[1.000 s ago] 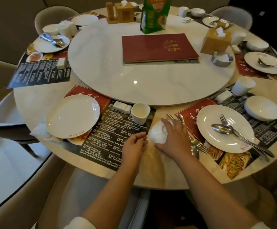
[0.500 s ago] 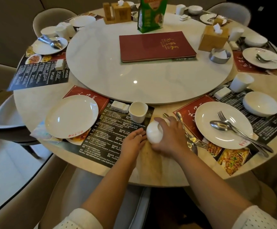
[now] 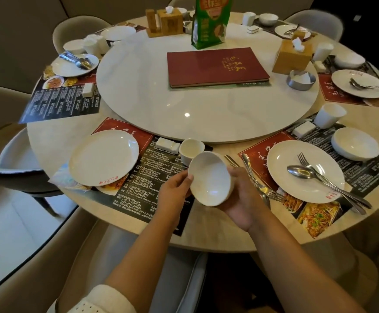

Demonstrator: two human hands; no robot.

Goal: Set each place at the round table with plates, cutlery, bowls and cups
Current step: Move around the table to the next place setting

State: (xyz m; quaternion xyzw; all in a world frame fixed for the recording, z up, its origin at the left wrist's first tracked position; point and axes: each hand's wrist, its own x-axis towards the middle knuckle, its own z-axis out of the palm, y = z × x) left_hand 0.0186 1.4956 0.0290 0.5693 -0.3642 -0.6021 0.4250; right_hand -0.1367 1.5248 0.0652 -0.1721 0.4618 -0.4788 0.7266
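Beige chairs (image 3: 14, 159) ring the round marble table (image 3: 55, 141) (a turntable (image 3: 206, 105) fills its middle). Near-left sits a plate (image 3: 103, 157); left hand (image 3: 172, 194) and right hand (image 3: 242, 199) together grip a tilted white bowl (image 3: 210, 179) above the placemat (image 3: 143, 177).

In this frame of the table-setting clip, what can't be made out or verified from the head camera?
- Small white ceramic bowl: its base is hidden by the right hand cupping it; the left hand touches its rim.
- Loose steel cutlery beside the bowl: the middle is covered by the right hand.
- Black printed placemat: text too small to read.
- Far place settings: partly blocked by the green packet.
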